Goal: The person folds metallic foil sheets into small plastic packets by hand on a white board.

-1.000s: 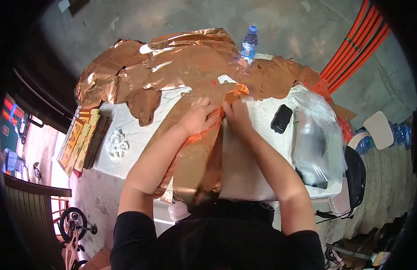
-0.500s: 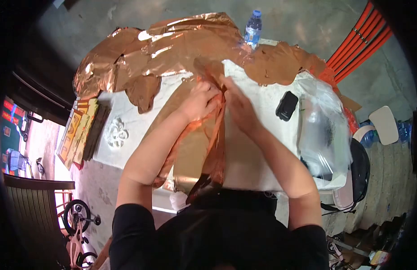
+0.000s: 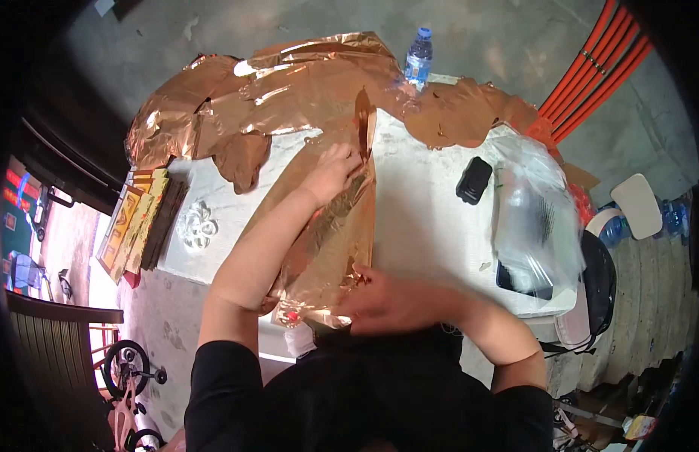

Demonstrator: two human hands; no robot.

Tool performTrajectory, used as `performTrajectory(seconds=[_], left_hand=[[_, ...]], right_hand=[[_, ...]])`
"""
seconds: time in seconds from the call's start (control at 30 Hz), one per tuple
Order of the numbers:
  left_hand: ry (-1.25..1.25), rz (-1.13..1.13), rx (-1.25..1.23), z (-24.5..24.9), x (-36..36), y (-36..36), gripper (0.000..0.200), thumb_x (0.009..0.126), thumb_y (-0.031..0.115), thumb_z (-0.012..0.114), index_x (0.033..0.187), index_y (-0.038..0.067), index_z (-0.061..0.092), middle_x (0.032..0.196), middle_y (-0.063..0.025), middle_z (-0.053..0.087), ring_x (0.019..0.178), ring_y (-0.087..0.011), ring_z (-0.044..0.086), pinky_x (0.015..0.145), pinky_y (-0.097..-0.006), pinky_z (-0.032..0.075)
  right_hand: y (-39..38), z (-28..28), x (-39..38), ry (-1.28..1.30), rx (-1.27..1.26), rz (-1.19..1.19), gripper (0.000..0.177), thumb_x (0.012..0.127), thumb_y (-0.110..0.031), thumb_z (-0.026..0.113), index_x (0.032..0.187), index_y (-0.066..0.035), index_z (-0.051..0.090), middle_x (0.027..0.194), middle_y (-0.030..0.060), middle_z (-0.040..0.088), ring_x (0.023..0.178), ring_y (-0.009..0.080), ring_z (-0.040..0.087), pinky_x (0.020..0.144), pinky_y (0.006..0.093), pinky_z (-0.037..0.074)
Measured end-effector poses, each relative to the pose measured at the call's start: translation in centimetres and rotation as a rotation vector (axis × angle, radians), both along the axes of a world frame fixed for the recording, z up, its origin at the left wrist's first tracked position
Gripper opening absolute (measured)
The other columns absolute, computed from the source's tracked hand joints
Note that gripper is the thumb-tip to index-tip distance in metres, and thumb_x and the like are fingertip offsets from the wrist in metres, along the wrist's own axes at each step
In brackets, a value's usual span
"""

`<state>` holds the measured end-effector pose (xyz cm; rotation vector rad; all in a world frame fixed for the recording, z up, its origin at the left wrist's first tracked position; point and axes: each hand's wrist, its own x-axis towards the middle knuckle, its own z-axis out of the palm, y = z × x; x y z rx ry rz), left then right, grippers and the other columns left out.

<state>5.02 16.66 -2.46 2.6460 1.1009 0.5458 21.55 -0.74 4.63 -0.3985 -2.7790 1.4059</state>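
Note:
A long folded piece of copper-coloured foil [image 3: 319,256] lies across the white table [image 3: 432,218], running from the far side to the near edge. My left hand [image 3: 337,170] rests on its upper part, with the fingers bent at the foil's right edge; whether they pinch it is not clear. Near my body, my right hand [image 3: 379,301] is at the foil's lower right end, blurred by motion, so its grip cannot be made out. More crumpled copper foil [image 3: 304,90] covers the back of the table.
A water bottle [image 3: 419,59] stands at the back. To the right are a black case [image 3: 474,181] and clear plastic bags [image 3: 534,218] over a dark device. Clear rings [image 3: 197,224] and a stack of printed packets [image 3: 134,218] lie at the left.
My right hand has moved from beside my left hand down to the near end of the foil. The folded foil now lies flatter, its right side spread out. My left hand has stayed nearly in place.

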Motion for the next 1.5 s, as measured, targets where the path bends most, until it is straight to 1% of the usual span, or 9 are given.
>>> performTrajectory(seconds=[0.07, 0.2, 0.33, 0.43, 0.5, 0.73, 0.9, 1.13, 1.5], left_hand=[[-0.059, -0.019, 0.057, -0.4, 0.0, 0.0, 0.031, 0.079, 0.017, 0.051, 0.108, 0.007, 0.054, 0.097, -0.0145, 0.043, 0.099, -0.0305, 0.041, 0.088, -0.0374, 0.034], [-0.100, -0.040, 0.092, 0.0, 0.0, -0.4, 0.034, 0.079, 0.021, 0.050, 0.110, 0.007, 0.052, 0.100, -0.0148, 0.044, 0.099, -0.0315, 0.041, 0.089, -0.0383, 0.034], [0.033, -0.018, -0.088, -0.4, -0.1, 0.5, 0.029, 0.079, 0.018, 0.051, 0.105, 0.004, 0.056, 0.113, -0.0133, 0.047, 0.106, -0.0312, 0.041, 0.093, -0.0409, 0.032], [-0.221, -0.026, 0.193, -1.6, 0.0, 0.8, 0.030, 0.080, 0.017, 0.051, 0.105, 0.003, 0.057, 0.120, -0.0176, 0.045, 0.114, -0.0336, 0.036, 0.095, -0.0431, 0.029], [-0.077, 0.077, -0.240, 0.5, -0.2, 0.3, 0.026, 0.081, 0.020, 0.049, 0.097, 0.003, 0.061, 0.111, -0.0193, 0.053, 0.105, -0.0335, 0.045, 0.087, -0.0397, 0.037], [0.081, 0.168, -0.540, 3.6, -0.9, 1.7, 0.030, 0.080, 0.009, 0.049, 0.108, 0.000, 0.055, 0.100, -0.0181, 0.061, 0.087, -0.0314, 0.058, 0.078, -0.0371, 0.046], [-1.193, 0.463, -0.402, 3.7, -3.7, 5.6, 0.029, 0.080, 0.000, 0.042, 0.105, -0.003, 0.055, 0.097, -0.0111, 0.060, 0.088, -0.0193, 0.058, 0.080, -0.0328, 0.046], [-0.186, -0.092, 0.217, 0.3, -0.9, 5.7, 0.028, 0.079, 0.010, 0.052, 0.106, 0.010, 0.059, 0.110, -0.0080, 0.056, 0.110, -0.0274, 0.045, 0.095, -0.0392, 0.034], [-0.022, -0.042, 0.073, 0.6, 0.5, 4.4, 0.031, 0.080, 0.015, 0.056, 0.111, 0.014, 0.059, 0.116, -0.0072, 0.051, 0.109, -0.0268, 0.045, 0.092, -0.0390, 0.037]], right_hand=[[2.3, -1.4, 1.8, 0.188, -0.589, -0.643, 0.035, 0.089, -0.023, 0.049, 0.119, -0.004, 0.051, 0.116, 0.0169, 0.053, 0.119, 0.0279, 0.043, 0.104, 0.0438, 0.025], [9.5, -5.3, 1.6, 0.276, 0.605, -1.022, 0.041, 0.085, -0.020, 0.052, 0.119, 0.002, 0.046, 0.120, 0.0249, 0.047, 0.116, 0.0384, 0.041, 0.097, 0.0449, 0.031], [12.3, -7.9, -1.0, 0.057, 0.593, -1.015, 0.062, 0.085, -0.030, 0.054, 0.130, 0.006, 0.031, 0.133, 0.0252, 0.033, 0.126, 0.0363, 0.030, 0.101, 0.0473, 0.025], [11.4, -8.2, -1.7, 0.113, 0.767, -0.914, 0.081, 0.081, -0.045, 0.054, 0.135, 0.005, 0.020, 0.138, 0.0289, 0.021, 0.130, 0.0379, 0.021, 0.104, 0.0492, 0.019], [11.3, -8.3, -1.7, 0.077, 0.752, -0.936, 0.082, 0.081, -0.046, 0.053, 0.135, 0.005, 0.020, 0.138, 0.0280, 0.021, 0.131, 0.0372, 0.021, 0.104, 0.0492, 0.019], [11.3, -8.5, -1.9, -0.039, 0.775, -0.948, 0.080, 0.081, -0.050, 0.050, 0.135, 0.004, 0.024, 0.140, 0.0240, 0.022, 0.132, 0.0345, 0.019, 0.105, 0.0486, 0.016], [11.2, -8.2, -1.8, -0.062, 0.756, -0.927, 0.076, 0.082, -0.050, 0.049, 0.132, 0.004, 0.029, 0.140, 0.0225, 0.024, 0.132, 0.0330, 0.018, 0.106, 0.0490, 0.015], [11.5, -8.5, -1.9, -0.088, 0.752, -0.912, 0.075, 0.081, -0.051, 0.048, 0.130, 0.004, 0.032, 0.140, 0.0212, 0.025, 0.133, 0.0319, 0.017, 0.106, 0.0510, 0.011], [9.9, -6.7, -2.5, 0.018, 0.666, -0.881, 0.072, 0.081, -0.043, 0.051, 0.128, 0.007, 0.032, 0.138, 0.0250, 0.025, 0.132, 0.0359, 0.017, 0.106, 0.0504, 0.012]])
